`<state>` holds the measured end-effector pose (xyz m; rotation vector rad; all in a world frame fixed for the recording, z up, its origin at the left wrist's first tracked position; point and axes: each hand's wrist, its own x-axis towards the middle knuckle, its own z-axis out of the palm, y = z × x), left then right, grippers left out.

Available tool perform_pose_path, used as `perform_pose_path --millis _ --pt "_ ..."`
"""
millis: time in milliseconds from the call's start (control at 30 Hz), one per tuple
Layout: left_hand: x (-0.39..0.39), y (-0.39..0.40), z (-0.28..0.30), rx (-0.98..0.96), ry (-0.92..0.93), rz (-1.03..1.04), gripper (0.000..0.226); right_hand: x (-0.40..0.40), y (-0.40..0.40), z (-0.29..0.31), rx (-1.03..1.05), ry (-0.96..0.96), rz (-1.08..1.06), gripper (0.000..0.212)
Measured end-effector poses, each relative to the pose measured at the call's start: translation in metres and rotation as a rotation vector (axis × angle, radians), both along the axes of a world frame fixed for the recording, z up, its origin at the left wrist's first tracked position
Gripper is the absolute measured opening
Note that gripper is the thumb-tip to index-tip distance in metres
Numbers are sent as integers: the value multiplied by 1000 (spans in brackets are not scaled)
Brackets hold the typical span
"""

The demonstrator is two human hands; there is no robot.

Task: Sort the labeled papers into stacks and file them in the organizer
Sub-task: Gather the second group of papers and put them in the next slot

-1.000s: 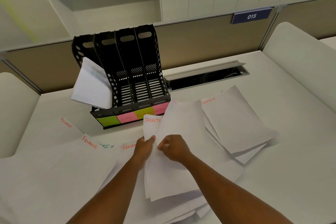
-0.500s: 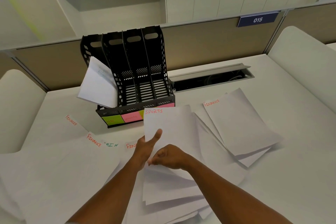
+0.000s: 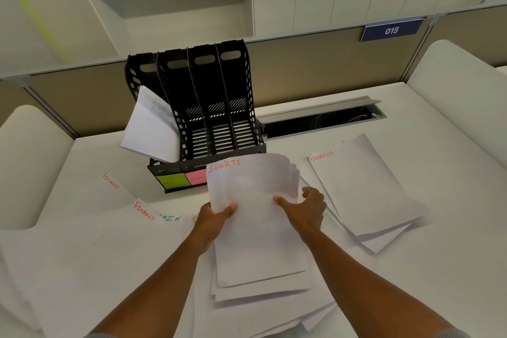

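Change: since the earlier frames the SPORTS stack [image 3: 255,217] has been squared up and lifted at its far end; the right hand [image 3: 304,212], which lay on top of the sheets, now sits at the stack's right edge, and the left hand [image 3: 215,221] has shifted to the left edge.
Left hand: grips the stack's left edge, thumb on the top sheet, fingers hidden beneath.
Right hand: holds the right edge, thumb on top, fingers curled round the side of the sheets.
SPORTS stack: several sheets, "SPORTS" in red at the top left corner; the far end is raised and fans slightly, just in front of the organizer [image 3: 208,118], hiding part of its labelled front.
Organizer: black, four upright slots, on the tabletop [image 3: 452,255]; a green label [image 3: 173,180] and a pink label [image 3: 195,177] show on its front lip.
Filed papers [image 3: 151,126]: white sheets lean out of the leftmost slot, tilted left.
FINANCE stack [image 3: 365,186]: lies flat to the right of the hands, apart from the held sheets.
Loose papers [image 3: 82,241]: spread on the left, some marked FINANCE in red, one with green lettering partly covered.
Lower pile [image 3: 269,310]: more white sheets lie under the held stack, near the forearms.
Number plate [image 3: 391,30]: blue, reads 015, on the partition behind.
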<state>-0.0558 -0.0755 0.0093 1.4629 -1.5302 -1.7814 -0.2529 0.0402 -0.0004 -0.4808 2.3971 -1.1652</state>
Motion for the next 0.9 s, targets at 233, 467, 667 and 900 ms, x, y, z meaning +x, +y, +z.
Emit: perform_pose_path --millis 233,467,667,900 --pt "5 -11 8 -8 225 65 49 0 2 12 -251 -130 214 40" --pt "-16 -19 46 -172 326 167 40 15 -28 46 -349 3 298 26" --pt "-40 -12 86 -447 373 218 23 28 -44 76 -486 46 296 33" --pt "-50 -1 98 -560 393 208 23 37 -45 89 -534 48 293 42"
